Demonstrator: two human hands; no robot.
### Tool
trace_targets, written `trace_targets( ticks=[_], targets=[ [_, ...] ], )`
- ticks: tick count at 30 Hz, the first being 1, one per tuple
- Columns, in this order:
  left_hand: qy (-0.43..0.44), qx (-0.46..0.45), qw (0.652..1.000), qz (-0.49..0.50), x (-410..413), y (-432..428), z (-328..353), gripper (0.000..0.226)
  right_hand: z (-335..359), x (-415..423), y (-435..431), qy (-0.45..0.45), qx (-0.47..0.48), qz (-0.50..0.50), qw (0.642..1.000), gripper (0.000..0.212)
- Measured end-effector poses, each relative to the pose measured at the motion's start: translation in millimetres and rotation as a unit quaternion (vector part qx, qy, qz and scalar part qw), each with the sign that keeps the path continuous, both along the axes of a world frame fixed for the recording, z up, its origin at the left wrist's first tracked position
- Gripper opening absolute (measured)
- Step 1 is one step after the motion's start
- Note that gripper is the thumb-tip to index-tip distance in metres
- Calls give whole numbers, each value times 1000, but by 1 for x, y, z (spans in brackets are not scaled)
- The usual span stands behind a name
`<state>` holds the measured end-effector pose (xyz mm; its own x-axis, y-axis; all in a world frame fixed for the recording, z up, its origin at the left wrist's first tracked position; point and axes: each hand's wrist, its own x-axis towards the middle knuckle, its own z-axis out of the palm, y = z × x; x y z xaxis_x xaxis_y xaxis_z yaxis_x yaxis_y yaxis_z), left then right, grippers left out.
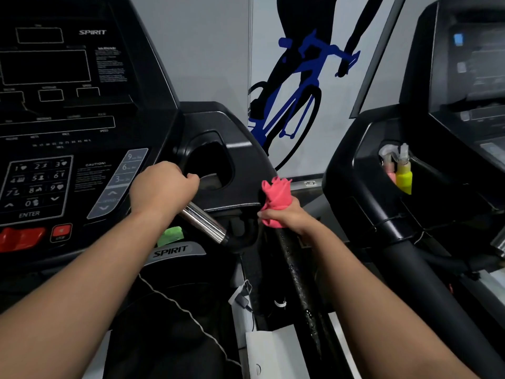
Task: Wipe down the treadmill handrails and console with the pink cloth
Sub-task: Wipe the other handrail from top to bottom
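Grey gym wall with a blue cyclist mural (295,86) stands behind two treadmills. On the nearer one, the left hand (164,187) curls round the top of the chrome bar (205,224) that juts out beside the console (82,105), its grip closed on the metal. This probably steadies the body while the other arm works. The right hand (287,218) has its grip closed round the pink cloth (274,198), bunched into a wad and set against the upper end of the black side handrail (303,283), just below the console housing. Whether the fingers wrap the rail too, I cannot tell. Loose folds stick up above the fist, so only the lower part of the wad can touch the rail. Droplets glisten further down the rail, which suggests it is wet and ready for a downward stroke. The cloth is well away from the keypad, so the console face likely comes later. Two spray bottles (399,170) stand in a pocket of the neighbouring treadmill (369,187), near at hand.
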<state>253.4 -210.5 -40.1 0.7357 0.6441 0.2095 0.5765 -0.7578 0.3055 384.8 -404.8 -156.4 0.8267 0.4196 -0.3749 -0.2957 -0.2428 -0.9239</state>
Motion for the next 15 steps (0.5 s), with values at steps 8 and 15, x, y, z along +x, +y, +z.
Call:
trace_targets(
  ticks=[8,15],
  targets=[
    [-24,8,1000,0,0,-2,0,36,-4,10,-7,11,-83,48,995,58],
    [-23,20,999,-16,-3,-5,-1,36,-6,-5,17,-60,-151,-46,986,82]
  ],
)
